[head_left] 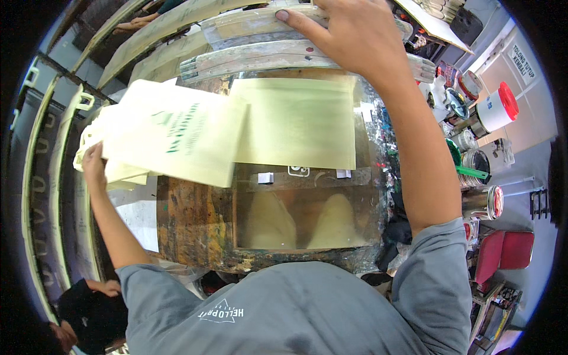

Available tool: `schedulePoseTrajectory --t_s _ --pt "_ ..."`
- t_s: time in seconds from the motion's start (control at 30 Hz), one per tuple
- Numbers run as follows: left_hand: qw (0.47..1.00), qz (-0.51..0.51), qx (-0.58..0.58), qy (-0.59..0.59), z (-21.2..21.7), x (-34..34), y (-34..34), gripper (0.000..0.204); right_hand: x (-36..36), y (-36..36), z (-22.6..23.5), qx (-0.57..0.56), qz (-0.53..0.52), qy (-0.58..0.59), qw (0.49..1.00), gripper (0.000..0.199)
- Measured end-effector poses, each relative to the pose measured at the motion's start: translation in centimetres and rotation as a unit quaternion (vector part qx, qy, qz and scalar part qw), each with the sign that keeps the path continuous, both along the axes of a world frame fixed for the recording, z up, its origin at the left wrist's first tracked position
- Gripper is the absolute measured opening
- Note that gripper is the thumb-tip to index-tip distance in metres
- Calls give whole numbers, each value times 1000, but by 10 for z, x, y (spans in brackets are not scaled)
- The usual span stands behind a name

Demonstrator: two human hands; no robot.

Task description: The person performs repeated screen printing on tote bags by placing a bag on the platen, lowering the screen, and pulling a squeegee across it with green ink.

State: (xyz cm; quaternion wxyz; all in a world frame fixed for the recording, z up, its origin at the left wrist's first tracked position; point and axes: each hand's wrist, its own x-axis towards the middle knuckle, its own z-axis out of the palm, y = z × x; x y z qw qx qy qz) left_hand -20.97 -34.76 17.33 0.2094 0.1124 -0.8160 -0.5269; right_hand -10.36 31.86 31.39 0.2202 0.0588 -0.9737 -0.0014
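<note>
Left of the blank tote bag (299, 124), the left hand (94, 164) pinches the printed tote bag (177, 137), likely light, limp, best edge-held; right hand (365, 36) fingers: cannot tell.

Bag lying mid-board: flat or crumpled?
Flat: the mid-board bag lies smooth, edges straight; the printed bag hides part of its left edge.

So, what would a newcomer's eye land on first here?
Likely the pale yellow printed bag, blurred and held at its left side by the left hand, partly over a plain pale yellow piece on the stained board. Then the right hand, up by the paint-smeared bar, and the red-lidded white tub at far right.
</note>
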Motion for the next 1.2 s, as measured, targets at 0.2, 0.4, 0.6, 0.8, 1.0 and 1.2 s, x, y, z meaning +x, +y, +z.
schedulePoseTrajectory --t_s 0.2,0.4,0.6,0.8,1.0,1.2 --pt "887 265 -372 -63 5 14 -165 54 13 -1 18 -76 -2 -52 996 80" --pt "805 -378 -455 55 -112 146 372 90 -8 7 7 -21 1 9 1000 79" --pt "760 -478 -433 71 -172 202 474 111 -1 7 22 -42 25 -77 996 77" --pt "758 -494 -422 67 -171 211 479 113 -3 5 6 -82 13 -6 997 74" --pt "765 -492 -398 119 -170 212 471 105 10 -4 13 -69 -2 3 998 74" --pt "936 -265 213 87 -68 141 393 103 28 -9 -26 6 -4 84 996 57"
